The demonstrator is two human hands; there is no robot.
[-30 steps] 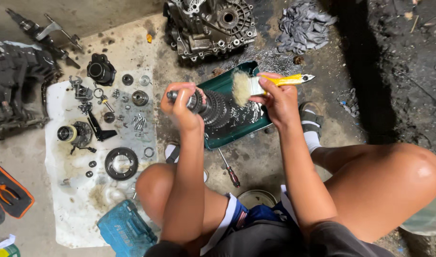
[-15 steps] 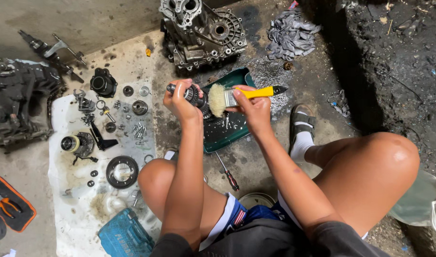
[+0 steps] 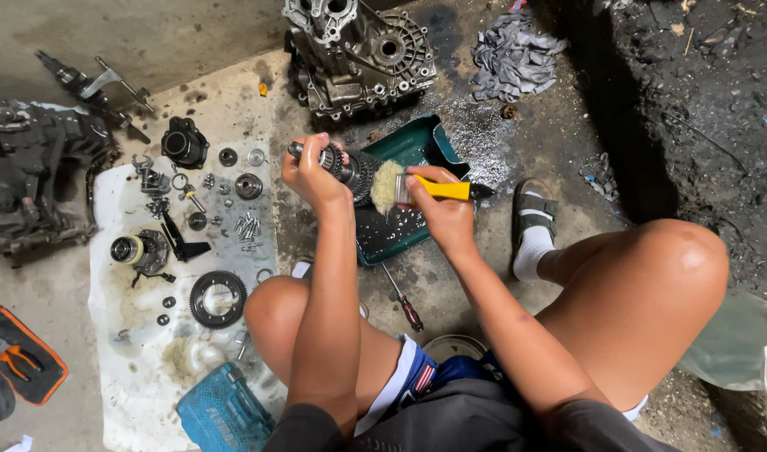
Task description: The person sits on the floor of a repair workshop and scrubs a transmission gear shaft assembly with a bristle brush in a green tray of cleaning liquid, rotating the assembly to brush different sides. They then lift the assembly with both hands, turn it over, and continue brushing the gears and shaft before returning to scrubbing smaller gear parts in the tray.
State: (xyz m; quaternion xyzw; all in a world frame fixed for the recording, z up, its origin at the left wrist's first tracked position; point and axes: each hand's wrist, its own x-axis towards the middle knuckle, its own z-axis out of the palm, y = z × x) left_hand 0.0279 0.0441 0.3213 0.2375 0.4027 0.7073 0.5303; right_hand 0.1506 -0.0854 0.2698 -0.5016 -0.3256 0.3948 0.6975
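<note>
Green tray (image 3: 417,144) under gear shaft (image 3: 343,165) and brush (image 3: 417,188).

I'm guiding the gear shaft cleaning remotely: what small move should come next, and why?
Probably turn the gear shaft a little in the left hand. The right hand presses the yellow-handled brush against one side of its gears over the green tray, so the far side looks unbrushed.

Gear shaft (image 3: 343,164) middle — hidden (left grip (image 3: 312,172)).
</note>
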